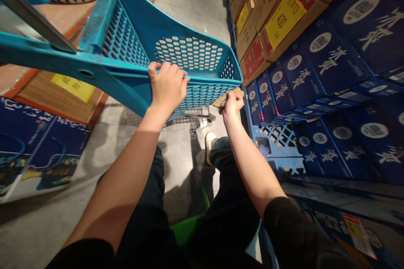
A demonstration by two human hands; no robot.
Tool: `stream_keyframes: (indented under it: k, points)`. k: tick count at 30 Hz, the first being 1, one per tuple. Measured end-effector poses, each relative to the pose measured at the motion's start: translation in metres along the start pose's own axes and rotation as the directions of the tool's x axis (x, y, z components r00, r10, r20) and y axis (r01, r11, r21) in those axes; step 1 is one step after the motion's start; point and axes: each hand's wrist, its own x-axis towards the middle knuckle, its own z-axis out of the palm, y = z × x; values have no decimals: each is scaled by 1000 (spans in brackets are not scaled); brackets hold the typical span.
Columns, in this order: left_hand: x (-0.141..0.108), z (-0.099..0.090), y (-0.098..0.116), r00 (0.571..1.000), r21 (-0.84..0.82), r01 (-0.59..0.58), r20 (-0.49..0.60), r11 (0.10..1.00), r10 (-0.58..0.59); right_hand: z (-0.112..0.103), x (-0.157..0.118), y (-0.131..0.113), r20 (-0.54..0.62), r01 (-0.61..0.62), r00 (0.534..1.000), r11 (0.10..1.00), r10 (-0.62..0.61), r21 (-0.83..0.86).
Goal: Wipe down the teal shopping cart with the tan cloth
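Note:
In the head view a blue plastic shopping cart (195, 77) with honeycomb-holed walls stands tilted in front of me. My left hand (168, 82) is closed over the near top rim of its basket. Beside the basket's front right corner, my right hand (232, 103) grips a crumpled brownish cloth (221, 100). The cloth lies at or against the outer side wall; its exact contact is hidden by my fingers. A small wheel (211, 117) on a grey strut shows beneath the basket. The cart's grey bar (34, 17) slants at the upper left.
Stacked dark blue cartons (318, 50) and brown boxes (277, 21) with yellow price signs line the right side, on a blue plastic pallet (277, 149). At left are a wooden-sided display (69, 101) and blue gift boxes (41, 147). A green seat (187, 229) is beneath me.

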Motion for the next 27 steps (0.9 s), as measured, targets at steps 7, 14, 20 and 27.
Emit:
stream_keyframes:
  k: [7,14,20,27]
  points:
    - [2,6,-4,999,18,-37,4,999,37,20,-44,-1,162,-100,980,992,111,-72]
    - [0,15,-15,988,-22,-144,-57,989,143,-7,17,-29,-243,-99,964,994,105,37]
    - [1,12,-8,991,-29,-129,-48,991,128,22,-28,-16,68,27,998,992,-18,-125]
    - [0,7,-8,994,30,-97,-46,995,98,4,-12,-35,5,-14,1000,998,14,-55]
